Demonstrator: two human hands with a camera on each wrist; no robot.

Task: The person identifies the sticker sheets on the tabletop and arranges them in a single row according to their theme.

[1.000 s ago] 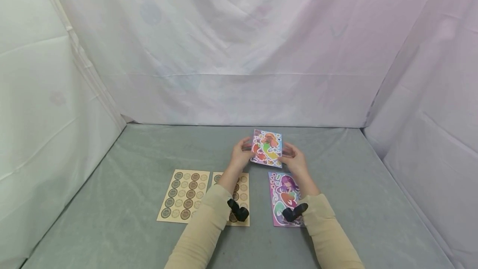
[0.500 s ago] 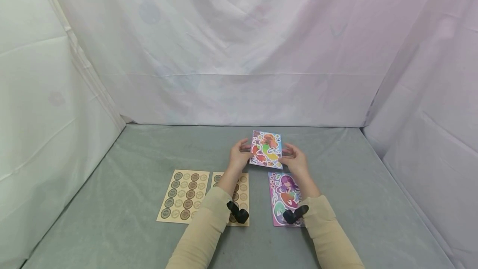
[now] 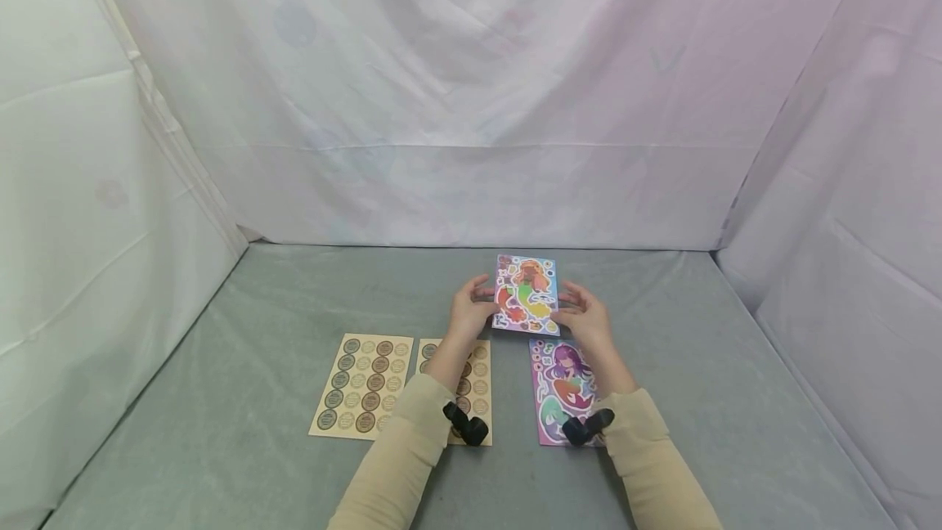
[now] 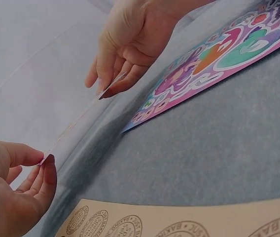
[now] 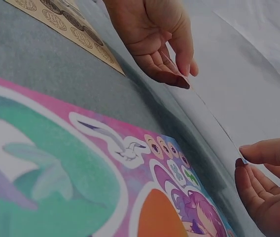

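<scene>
Between both hands a mermaid sticker sheet [image 3: 526,294] is held up off the table, its printed face toward the head camera. My left hand [image 3: 469,309] pinches its left edge between thumb and fingers. The opposite edge is pinched by my right hand [image 3: 586,319]. Both wrist views show the sheet nearly edge-on, as a thin line from the left hand [image 4: 17,180] to the right hand [image 4: 135,44]. Below the right wrist lies a purple-haired mermaid sticker sheet [image 3: 562,387], partly covered by the wrist camera and sleeve.
Two tan sheets of round stickers lie at the left: the outer tan sheet [image 3: 361,387] and the inner tan sheet [image 3: 481,391], which the left forearm partly covers. Grey cloth covers the table [image 3: 257,334]. White curtains [image 3: 456,105] enclose the back and sides.
The held mermaid sheet has shifted slightly and straightened a little, staying between both hands. The right hand has moved marginally to the right. The sheets on the table have not moved.
</scene>
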